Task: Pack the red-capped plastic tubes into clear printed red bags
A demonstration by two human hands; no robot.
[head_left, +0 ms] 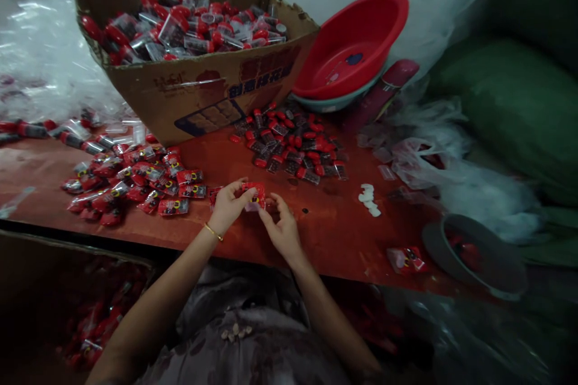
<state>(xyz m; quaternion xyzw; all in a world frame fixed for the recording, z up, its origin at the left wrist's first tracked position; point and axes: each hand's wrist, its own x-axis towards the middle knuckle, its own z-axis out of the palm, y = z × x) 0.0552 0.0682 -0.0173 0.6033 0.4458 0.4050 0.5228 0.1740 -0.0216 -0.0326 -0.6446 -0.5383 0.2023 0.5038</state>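
My left hand (230,204), with a gold bracelet at the wrist, pinches a small red printed packet (256,197) between thumb and fingers above the front of the table. At the packet's right side is my right hand (283,225), its thumb and curved fingers at the lower right edge. A pale, clear part shows at the bottom of the packet. Left of my hands lies a heap of similar red packets (144,177). Beyond them is a pile of small clear tubes with red caps and dark contents (293,144).
A cardboard box (203,96) full of red-capped tubes stands at the back. Right of it lean a red basin (356,42) and a dark red bottle (392,84). White pieces (370,200), a single packet (406,260) and a grey bowl (478,258) lie rightward. Another box is below left.
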